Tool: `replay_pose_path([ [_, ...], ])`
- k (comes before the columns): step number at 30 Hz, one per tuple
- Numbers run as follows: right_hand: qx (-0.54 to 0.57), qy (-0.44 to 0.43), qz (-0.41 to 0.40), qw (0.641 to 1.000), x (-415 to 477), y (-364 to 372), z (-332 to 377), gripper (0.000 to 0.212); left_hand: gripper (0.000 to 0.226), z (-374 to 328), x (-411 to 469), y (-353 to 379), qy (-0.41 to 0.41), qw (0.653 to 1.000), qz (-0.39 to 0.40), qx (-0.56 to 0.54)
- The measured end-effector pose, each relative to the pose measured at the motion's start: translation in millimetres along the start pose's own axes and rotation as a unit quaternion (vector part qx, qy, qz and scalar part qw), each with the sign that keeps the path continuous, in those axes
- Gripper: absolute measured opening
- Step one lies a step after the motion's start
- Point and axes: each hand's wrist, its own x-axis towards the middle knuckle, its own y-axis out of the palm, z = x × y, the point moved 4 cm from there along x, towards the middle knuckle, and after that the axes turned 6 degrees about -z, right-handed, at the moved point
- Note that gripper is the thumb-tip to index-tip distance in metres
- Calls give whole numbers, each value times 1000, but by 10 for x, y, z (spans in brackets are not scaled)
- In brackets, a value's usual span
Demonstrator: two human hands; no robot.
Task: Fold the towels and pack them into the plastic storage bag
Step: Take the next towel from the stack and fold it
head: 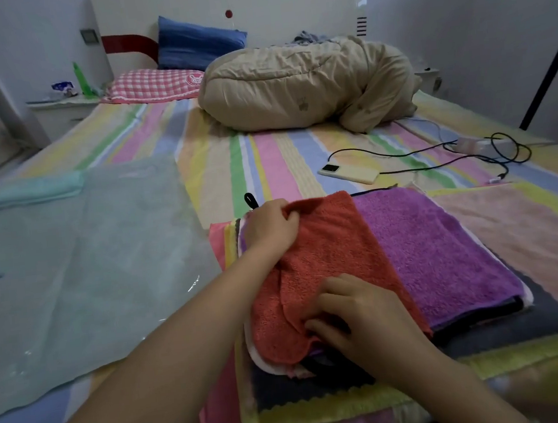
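Scanning from the left, I see the clear plastic storage bag (pixel 80 266) lying flat on the striped bed sheet (pixel 265 164), with a folded teal towel (pixel 31 191) at its far end; whether that towel is inside the bag or on top of it I cannot tell. Just right of the bag, my left hand (pixel 270 227) has its grip clamped on the far corner of the orange-red terry towel (pixel 328 268), pinching it. My right hand (pixel 360 313) curls its fingers round that towel's near edge, grip closed on it. The towel tops a stack, partly covering a purple terry towel (pixel 440 256) above a dark grey towel (pixel 523 320). Beyond the stack lies a cream phone (pixel 349 171).
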Motion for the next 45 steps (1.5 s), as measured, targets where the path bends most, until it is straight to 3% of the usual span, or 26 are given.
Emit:
replay_pose_path([
  [4, -5, 7, 38, 999, -14, 21, -10, 46, 19, 288, 121, -23, -79, 996, 16, -39],
  [10, -8, 21, -19, 1000, 15, -6, 62, 26, 20, 347, 143, 7, -98, 991, 49, -80],
  [20, 48, 19, -105, 993, 78, -89, 250, 22, 26, 480, 173, -182, -142, 988, -5, -53],
  [24, 86, -9, -105, 991, 67, -79, 324, 18, 30, 518, 168, -254, -159, 986, -15, -45],
  [28, 106, -41, -80, 990, 5, -31, 328, 15, 16, 549, 152, -267, -150, 988, -10, -37],
  [36, 126, -56, -86, 987, -62, -35, 306, 14, 14, 510, 119, -253, -100, 995, -23, -6],
  [39, 125, -51, -63, 989, -63, -55, 290, 18, 21, 439, 44, -275, -55, 992, -26, 110],
  [41, 122, -14, -88, 989, -26, -135, 189, 21, 32, 338, -33, -315, 7, 984, -74, 161],
  [43, 74, 43, -118, 989, 58, -211, -27, 24, 39, 122, -159, -335, 97, 982, -104, 128],
  [45, -7, 98, -82, 992, 221, -191, -283, 39, 42, -143, -347, -275, 172, 977, -42, 120],
])
